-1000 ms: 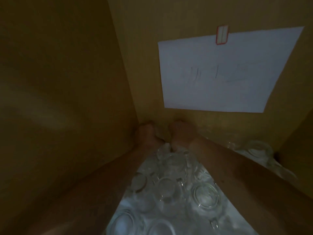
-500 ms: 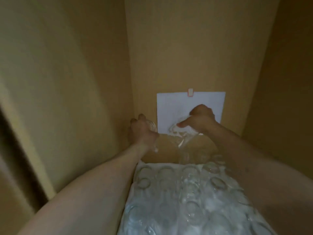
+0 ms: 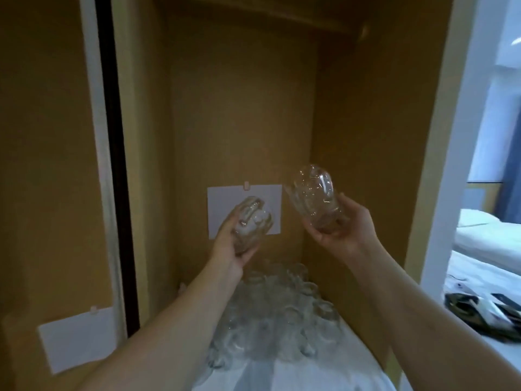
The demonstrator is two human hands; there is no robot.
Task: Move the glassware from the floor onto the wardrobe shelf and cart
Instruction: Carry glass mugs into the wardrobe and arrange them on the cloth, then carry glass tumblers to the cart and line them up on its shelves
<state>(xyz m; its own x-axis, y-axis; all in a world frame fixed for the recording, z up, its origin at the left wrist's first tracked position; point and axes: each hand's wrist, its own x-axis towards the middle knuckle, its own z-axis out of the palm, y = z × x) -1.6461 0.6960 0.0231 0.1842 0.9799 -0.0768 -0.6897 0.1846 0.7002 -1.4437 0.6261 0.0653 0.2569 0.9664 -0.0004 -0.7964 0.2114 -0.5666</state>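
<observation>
Each hand holds one glass up in the air inside the wardrobe, above and beyond the crowd of glasses (image 3: 270,314) already standing on the white-covered shelf (image 3: 284,373). The step in hand looks like carrying this pair to a resting place, though whether they are headed for a gap on this shelf or away to the cart cannot be told from here; no cart is in view.

To do it well, it seems wise to turn each glass upright before lowering it, and to bring them down one at a time, since the standing glasses are packed touching one another and a knock could topple several. Any free spot appears to lie toward the near end of the shelf, below the forearms, so the arms should draw back rather than reach over the pack.

The left hand (image 3: 231,244) wraps its fingers round a tilted glass (image 3: 252,220), in front of a white paper (image 3: 270,198) clipped to the back wall. The right hand (image 3: 346,224) cups the lower part of a ribbed glass (image 3: 315,194) from beneath, thumb on the near side, the glass leaning up and to the left. The two glasses are near each other but apart.
</observation>
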